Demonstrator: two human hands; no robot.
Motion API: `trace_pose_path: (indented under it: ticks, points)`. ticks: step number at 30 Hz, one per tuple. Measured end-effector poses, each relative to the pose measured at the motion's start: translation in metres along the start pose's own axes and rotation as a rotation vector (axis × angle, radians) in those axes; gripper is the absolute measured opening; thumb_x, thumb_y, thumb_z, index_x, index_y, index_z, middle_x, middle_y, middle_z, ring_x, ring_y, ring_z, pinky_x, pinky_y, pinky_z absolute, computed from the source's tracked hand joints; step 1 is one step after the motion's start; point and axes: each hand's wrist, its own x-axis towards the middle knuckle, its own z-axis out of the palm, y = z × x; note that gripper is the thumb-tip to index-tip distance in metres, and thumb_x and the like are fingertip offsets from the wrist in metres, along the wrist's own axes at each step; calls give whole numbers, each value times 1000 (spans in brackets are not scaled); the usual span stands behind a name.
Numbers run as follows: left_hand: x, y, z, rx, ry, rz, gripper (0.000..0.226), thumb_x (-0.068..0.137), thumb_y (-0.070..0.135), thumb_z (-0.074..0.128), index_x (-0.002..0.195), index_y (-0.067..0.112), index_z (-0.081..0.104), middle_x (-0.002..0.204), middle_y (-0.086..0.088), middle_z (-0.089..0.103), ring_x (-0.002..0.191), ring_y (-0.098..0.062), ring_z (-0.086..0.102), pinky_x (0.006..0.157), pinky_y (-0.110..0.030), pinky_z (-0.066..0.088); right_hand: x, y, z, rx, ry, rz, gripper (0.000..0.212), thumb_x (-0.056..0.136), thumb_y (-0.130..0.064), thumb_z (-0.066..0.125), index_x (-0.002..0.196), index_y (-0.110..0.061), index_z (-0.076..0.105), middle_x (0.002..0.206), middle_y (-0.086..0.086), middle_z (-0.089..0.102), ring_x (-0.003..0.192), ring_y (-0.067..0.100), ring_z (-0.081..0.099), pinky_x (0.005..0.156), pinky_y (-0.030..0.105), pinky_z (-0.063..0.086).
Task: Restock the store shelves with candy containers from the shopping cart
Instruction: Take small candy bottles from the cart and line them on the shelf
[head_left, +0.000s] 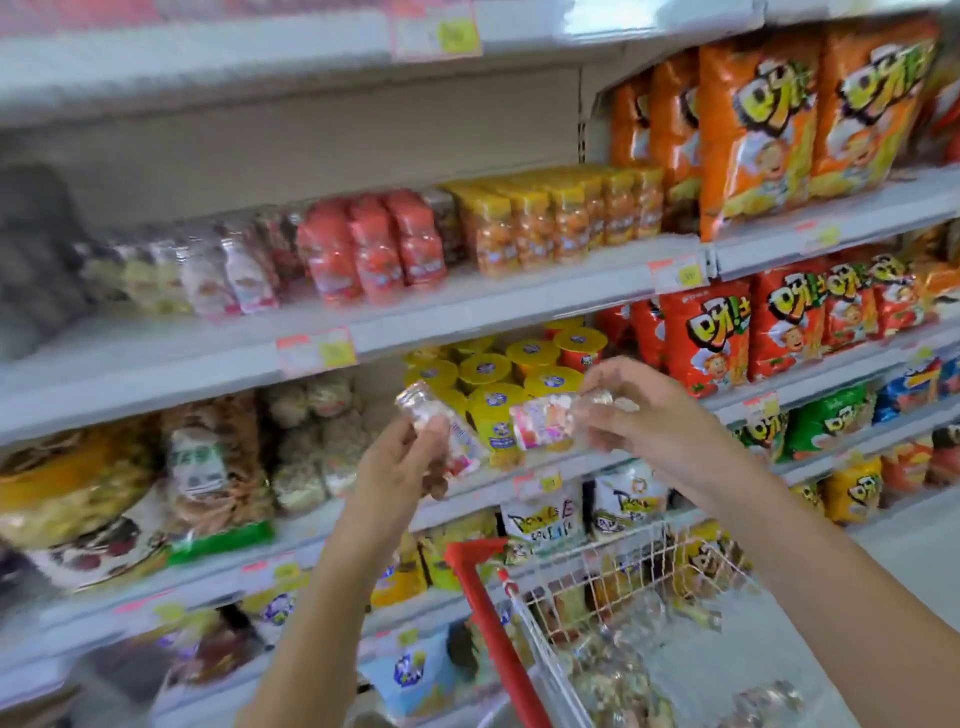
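White shelves (467, 314), red-handled cart (488, 623)
Left hand (400, 467) grips one candy jar (464, 446); right hand (641, 413) pinches a second candy jar (540, 423) above the cart.

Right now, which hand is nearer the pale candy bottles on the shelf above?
Left. The left hand, gripping one candy container, is below and right of the pale candy bottles; the right hand, holding a second candy container, is farther right.

Bright even store light; heavy motion blur throughout, worst at left edge; wide-angle bending at edges.
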Motion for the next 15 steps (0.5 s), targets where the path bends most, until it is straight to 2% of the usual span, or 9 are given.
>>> trace_pose_path:
  ticks: [2, 6, 8, 10, 12, 15]
  points:
    - [5, 21, -40, 35, 30, 68, 31, 90, 30, 59, 83, -1, 59, 70, -4, 68, 53, -13, 57, 50, -23, 46, 10, -27, 26, -111, 19, -131, 13, 82, -12, 70, 89, -16, 60, 81, 10, 58, 60, 15, 57, 60, 28, 47]
    - [24, 66, -113, 144, 148, 212, 42, 74, 34, 69, 96, -1, 60, 70, -6, 71, 60, -19, 67, 57, -30, 56, 43, -83, 74, -225, 55, -361, 21, 79, -10, 73, 89, -25, 62, 85, 6, 58, 60, 4, 57, 58, 20, 47]
    - [41, 89, -139, 171, 229, 291, 39, 76, 28, 71, 101, 3, 55, 72, -9, 69, 58, -19, 66, 59, -33, 58, 65, -107, 96, -286, 37, -453, 21, 78, -12, 75, 91, -25, 65, 89, 13, 63, 68, 12, 62, 62, 25, 53]
    - [64, 105, -161, 221, 297, 340, 32, 78, 26, 72, 95, 5, 54, 74, -10, 70, 59, -20, 67, 61, -35, 59, 91, -124, 119, -381, 49, -542, 24, 76, -18, 78, 92, -29, 64, 89, 5, 65, 79, 21, 63, 71, 35, 54]
    - [91, 113, -180, 250, 345, 351, 30, 79, 24, 73, 90, 2, 55, 76, -12, 70, 63, -23, 69, 65, -42, 60, 119, -136, 143, -501, 103, -619, 25, 77, -21, 77, 96, -29, 63, 88, -7, 61, 80, 14, 58, 69, 24, 45]
    - [125, 118, -193, 349, 398, 361, 34, 77, 33, 76, 83, 13, 50, 81, -9, 68, 71, -24, 70, 66, -43, 59, 156, -147, 177, -622, 197, -707, 25, 82, -18, 72, 103, -23, 60, 98, -7, 57, 85, 8, 51, 64, 15, 32]
